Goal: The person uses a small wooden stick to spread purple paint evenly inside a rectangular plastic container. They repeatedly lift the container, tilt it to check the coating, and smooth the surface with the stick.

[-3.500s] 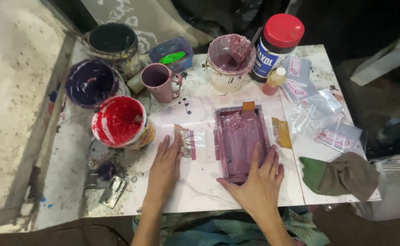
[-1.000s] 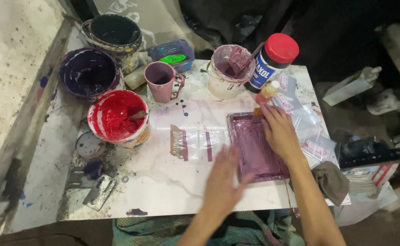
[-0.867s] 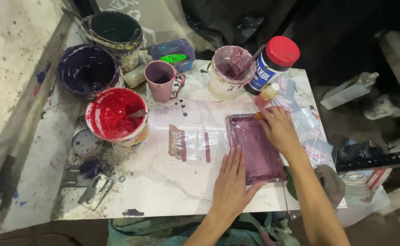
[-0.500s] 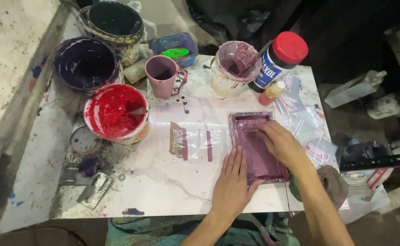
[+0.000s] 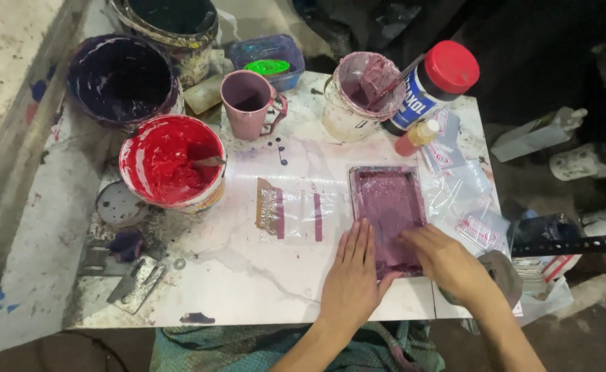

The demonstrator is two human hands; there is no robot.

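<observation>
A white marbled table [image 5: 261, 275] fills most of the frame, stained with ink. Along its upper left stand a dark bucket [image 5: 120, 77] with purple dregs and a red paint bucket [image 5: 170, 162], with a mauve mug [image 5: 248, 103] and a white tub of mauve ink [image 5: 358, 96] towards the top centre.

Right of centre lies the purple-inked printing frame [image 5: 388, 213], a small flat rectangle resting on the table. It looks rigid and light, but its wet, inky mesh is likely slippery and easily smeared, so the raised edges seem the sound place to take hold, not the middle.

The left hand [image 5: 351, 275] lies flat, fingers stretched and released, pressing the frame's lower left edge against the table. The right hand [image 5: 448, 258] sits at the lower right corner with fingers curled; it may be gripping a small squeegee, but nothing shows clearly under them.

Left of the frame lies a clear plastic pouch [image 5: 293, 215] with mauve stripes.
</observation>
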